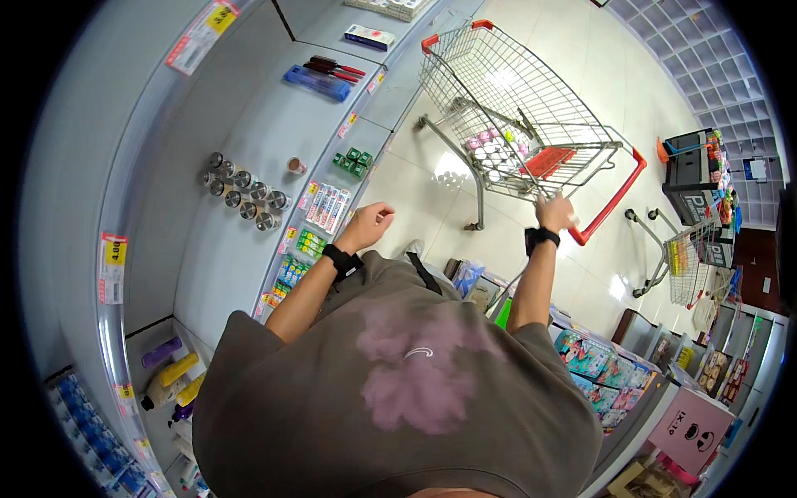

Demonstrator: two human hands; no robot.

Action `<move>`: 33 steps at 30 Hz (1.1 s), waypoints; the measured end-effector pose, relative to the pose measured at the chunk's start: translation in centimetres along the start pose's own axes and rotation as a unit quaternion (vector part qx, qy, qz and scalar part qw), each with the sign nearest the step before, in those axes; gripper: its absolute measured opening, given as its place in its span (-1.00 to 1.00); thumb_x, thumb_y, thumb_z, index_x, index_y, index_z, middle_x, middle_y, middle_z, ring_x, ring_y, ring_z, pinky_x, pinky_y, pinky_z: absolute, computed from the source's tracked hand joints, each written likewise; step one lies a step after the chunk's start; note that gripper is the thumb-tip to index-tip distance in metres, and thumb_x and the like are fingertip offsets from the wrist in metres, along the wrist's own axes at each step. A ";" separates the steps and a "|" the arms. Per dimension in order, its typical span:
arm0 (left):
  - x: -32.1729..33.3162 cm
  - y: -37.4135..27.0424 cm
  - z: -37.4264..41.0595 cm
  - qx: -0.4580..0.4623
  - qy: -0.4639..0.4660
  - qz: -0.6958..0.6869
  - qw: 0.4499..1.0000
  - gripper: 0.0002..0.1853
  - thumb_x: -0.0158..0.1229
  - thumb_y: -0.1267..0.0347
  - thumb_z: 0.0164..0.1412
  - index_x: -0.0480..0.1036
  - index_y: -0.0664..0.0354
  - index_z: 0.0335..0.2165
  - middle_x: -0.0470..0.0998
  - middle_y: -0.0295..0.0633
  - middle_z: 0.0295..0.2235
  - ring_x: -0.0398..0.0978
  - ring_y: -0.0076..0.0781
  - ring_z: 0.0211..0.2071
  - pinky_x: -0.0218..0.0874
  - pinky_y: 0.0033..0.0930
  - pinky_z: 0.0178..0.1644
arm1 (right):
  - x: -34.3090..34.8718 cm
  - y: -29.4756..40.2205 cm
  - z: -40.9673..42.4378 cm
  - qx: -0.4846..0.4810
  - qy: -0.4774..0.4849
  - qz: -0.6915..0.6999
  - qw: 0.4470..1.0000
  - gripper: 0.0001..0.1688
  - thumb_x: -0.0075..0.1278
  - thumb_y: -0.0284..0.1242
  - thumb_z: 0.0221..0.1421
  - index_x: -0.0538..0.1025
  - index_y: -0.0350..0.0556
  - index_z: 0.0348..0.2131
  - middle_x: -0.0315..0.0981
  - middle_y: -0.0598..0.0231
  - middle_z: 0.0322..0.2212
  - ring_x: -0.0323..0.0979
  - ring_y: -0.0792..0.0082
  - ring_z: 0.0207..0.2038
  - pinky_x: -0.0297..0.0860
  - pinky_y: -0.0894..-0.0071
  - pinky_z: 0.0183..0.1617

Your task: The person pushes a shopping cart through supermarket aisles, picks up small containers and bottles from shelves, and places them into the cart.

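Note:
My left hand (pixel 368 225) is loosely curled and holds nothing. It hovers beside the shelf edge, near a row of boxed toothpaste (pixel 329 207). My right hand (pixel 554 213), slightly blurred, is at the near corner of a wire shopping cart (pixel 517 75), close to its red handle (pixel 613 202). Whether its fingers grip the wire cannot be made out. Several white and pink items (pixel 492 152) lie low in the cart, seen through the mesh. On the grey shelf (pixel 249 124) stand several jars with metal lids (pixel 248 210) and one lone small jar (pixel 297 165).
Small green boxes (pixel 353 163) and red-handled brushes (pixel 333 67) beside a blue package (pixel 317 83) sit further along the shelving. A second cart (pixel 685 261) and black bins (pixel 688 174) stand on the tiled floor (pixel 598 43) at right. Shelves with patterned packs (pixel 585 355) are behind my right arm.

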State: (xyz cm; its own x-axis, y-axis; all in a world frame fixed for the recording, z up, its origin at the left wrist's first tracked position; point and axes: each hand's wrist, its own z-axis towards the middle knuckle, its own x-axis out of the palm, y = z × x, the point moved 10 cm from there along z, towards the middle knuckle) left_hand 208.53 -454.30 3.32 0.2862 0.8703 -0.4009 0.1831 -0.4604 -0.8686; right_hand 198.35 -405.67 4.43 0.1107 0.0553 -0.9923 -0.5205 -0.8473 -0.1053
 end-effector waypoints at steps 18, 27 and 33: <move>-5.6 -41.4 -5.5 0.486 -0.088 -0.071 0.866 -0.82 0.30 0.46 -0.09 0.51 0.18 -0.41 0.40 -0.29 -0.59 0.35 -0.36 -0.62 0.14 -0.34 -0.58 | 20.1 15.8 26.3 -0.223 0.197 -0.011 0.955 0.12 0.19 0.17 -0.11 0.16 0.19 0.32 0.36 0.07 0.15 0.18 -0.05 0.27 0.01 -0.26 0.30; -2.5 -40.3 -2.8 0.509 -0.026 -0.137 0.849 -0.82 0.33 0.43 -0.12 0.49 0.17 -0.45 0.40 -0.30 -0.59 0.34 -0.37 -0.62 0.13 -0.35 -0.58 | 21.4 12.6 27.6 -0.236 0.117 0.035 0.964 0.17 0.21 0.21 -0.21 0.17 0.27 0.30 0.17 -0.26 0.19 0.01 -0.22 0.29 -0.21 -0.14 0.38; -1.9 -42.4 -2.7 0.517 0.008 -0.142 0.844 -0.80 0.34 0.41 -0.14 0.47 0.16 -0.48 0.40 -0.31 -0.60 0.34 -0.38 -0.62 0.12 -0.36 -0.59 | 19.4 12.7 21.3 -0.208 0.148 0.053 0.965 0.14 0.26 0.16 -0.22 0.20 0.30 0.29 0.09 -0.31 0.22 -0.14 -0.24 0.34 -0.37 -0.21 0.40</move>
State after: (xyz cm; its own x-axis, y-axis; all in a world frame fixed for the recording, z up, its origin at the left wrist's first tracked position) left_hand 202.78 -436.93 41.68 0.3834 0.9135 -0.1364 -0.6696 0.1732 -0.7223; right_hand 175.83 -404.11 -17.57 0.3443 -0.1444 -0.9277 -0.1632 -0.9823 0.0923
